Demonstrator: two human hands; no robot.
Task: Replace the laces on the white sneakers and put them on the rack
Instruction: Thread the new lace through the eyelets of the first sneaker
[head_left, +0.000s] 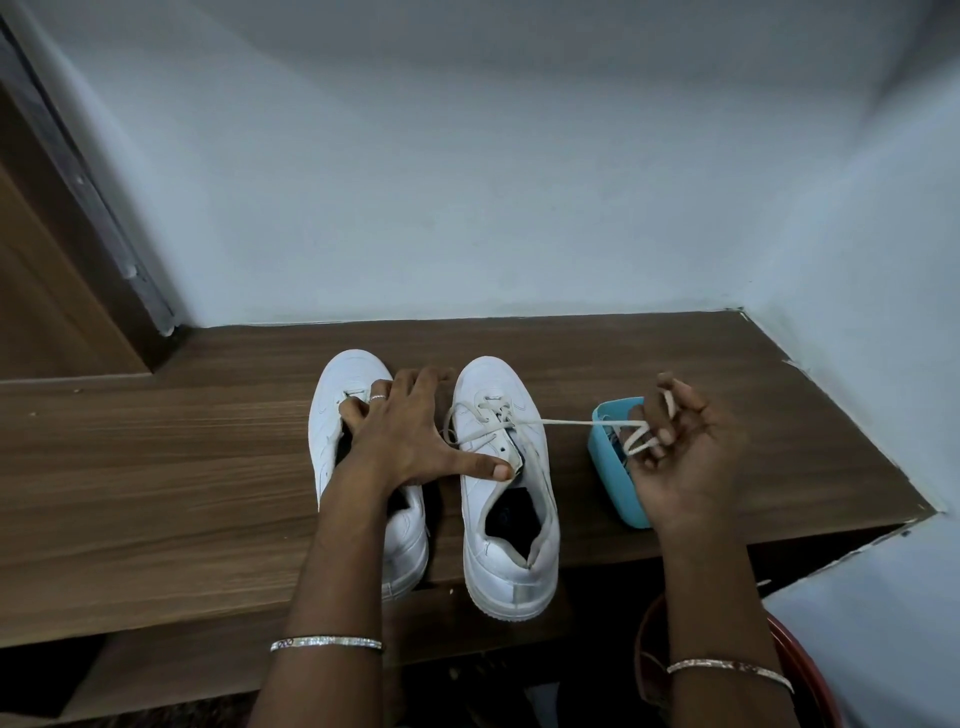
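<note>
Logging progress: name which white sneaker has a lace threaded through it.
The sneaker nearer the blue container: its lace runs from the eyelets to the right hand. The sneaker under the left hand shows no lace.

Silver bangles (326, 643), seemingly a ring (377, 397)

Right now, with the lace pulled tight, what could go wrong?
1. The right hand pulls the lace sideways; the right sneaker, its heel at the shelf edge, could slide or tip off, as only the thumb of the left hand pins it.
2. The right hand is close to the box and may knock it.
</note>
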